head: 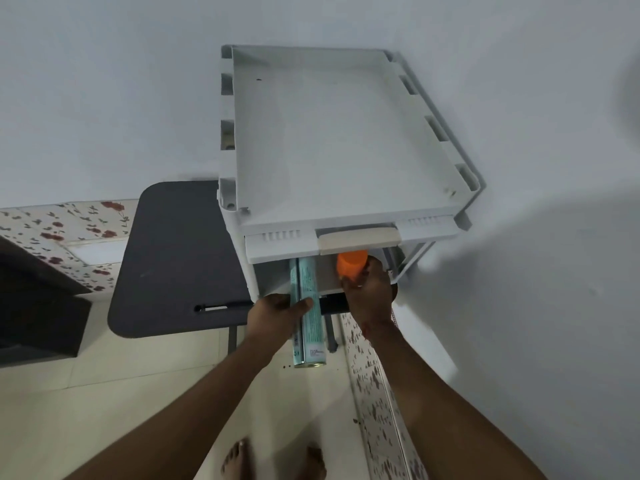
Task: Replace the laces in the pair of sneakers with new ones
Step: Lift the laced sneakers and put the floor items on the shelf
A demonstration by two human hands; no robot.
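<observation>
White plastic makes up the largest thing in reach, a tiered storage cart with an upright rim round its top tray, standing close against a pale grey wall; to my eye the chief risk is that a cart like this may shift or rock if either hand pulls hard on what sits under the top tier, since both arms are stretched out and neither steadies the frame. Beside the cart on the left stands a dark grey table with rounded corners, a black pen lying near its front edge, and a careless elbow could sweep that off. The left hand grips a tall teal metal spray can about its middle, the can's top tucked under the tier and its base hanging free over the cream tiled floor; a loose hold would drop it near the bare feet below. The right hand curls round something topped with a small orange cap, whose body is hidden, so a slip there is harder to judge. Floral-patterned skirting tile runs along the wall's foot. Neither the sneakers nor the new laces are anywhere in view, so the lacing itself seems not yet begun.
</observation>
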